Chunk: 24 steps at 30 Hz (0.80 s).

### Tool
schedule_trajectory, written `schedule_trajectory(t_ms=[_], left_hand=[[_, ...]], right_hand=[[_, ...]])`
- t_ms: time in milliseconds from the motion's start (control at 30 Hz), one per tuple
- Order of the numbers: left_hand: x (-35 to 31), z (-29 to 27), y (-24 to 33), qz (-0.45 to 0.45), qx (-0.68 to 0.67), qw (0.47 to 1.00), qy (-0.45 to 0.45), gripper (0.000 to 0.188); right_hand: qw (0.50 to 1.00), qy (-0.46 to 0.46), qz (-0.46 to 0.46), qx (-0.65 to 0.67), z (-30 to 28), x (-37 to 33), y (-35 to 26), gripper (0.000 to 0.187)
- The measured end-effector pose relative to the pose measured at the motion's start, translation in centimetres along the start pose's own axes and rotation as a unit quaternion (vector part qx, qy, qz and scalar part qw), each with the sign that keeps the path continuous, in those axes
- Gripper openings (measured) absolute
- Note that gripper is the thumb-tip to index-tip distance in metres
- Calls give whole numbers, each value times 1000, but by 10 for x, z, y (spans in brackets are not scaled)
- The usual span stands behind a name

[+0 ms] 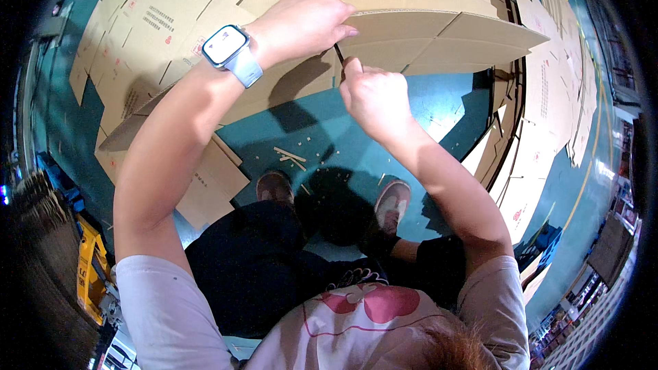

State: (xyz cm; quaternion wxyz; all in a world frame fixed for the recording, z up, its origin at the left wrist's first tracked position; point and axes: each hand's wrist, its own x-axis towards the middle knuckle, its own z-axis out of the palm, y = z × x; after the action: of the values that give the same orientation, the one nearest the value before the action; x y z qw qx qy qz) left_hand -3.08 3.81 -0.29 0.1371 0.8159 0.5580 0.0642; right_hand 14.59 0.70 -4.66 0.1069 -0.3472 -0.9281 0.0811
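A long brown cardboard sheet (425,38) is held up in front of me, its upper edge raised toward the camera and its ends reaching out to left and right. My left hand (305,24) is closed on that upper edge near the middle, thumb on the near face. Just below and to the right, my right hand (375,96) is curled shut at the sheet's lower part. A thin dark line, a slot or a slim tool, runs between the two hands; I cannot tell which. What the right fingers pinch is hidden. My left wrist wears a watch (226,48).
Flat cardboard sheets (164,17) lie layered ahead and to the left. More cardboard (541,109) is stacked at the right. Small scraps (291,157) litter the green floor (439,106) near my shoes (392,205). A yellow frame (89,267) stands at the lower left.
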Motion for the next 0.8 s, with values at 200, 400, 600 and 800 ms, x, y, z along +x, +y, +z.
schedule_trajectory(t_ms=[200,400,600,800], left_hand=[[0,0,4,-1,1,1000,16,25],[-2,9,0,17,-14,998,64,26],[-3,1,5,-9,-4,1000,29,19],[-1,6,3,23,-21,998,45,27]], right_hand=[[999,-15,43,-27,11,13,-8,7],[998,-8,65,-24,14,0,-14,5],[998,-8,66,-2,2,-4,-12,8],[998,27,55,-8,7,9,-4,8]])
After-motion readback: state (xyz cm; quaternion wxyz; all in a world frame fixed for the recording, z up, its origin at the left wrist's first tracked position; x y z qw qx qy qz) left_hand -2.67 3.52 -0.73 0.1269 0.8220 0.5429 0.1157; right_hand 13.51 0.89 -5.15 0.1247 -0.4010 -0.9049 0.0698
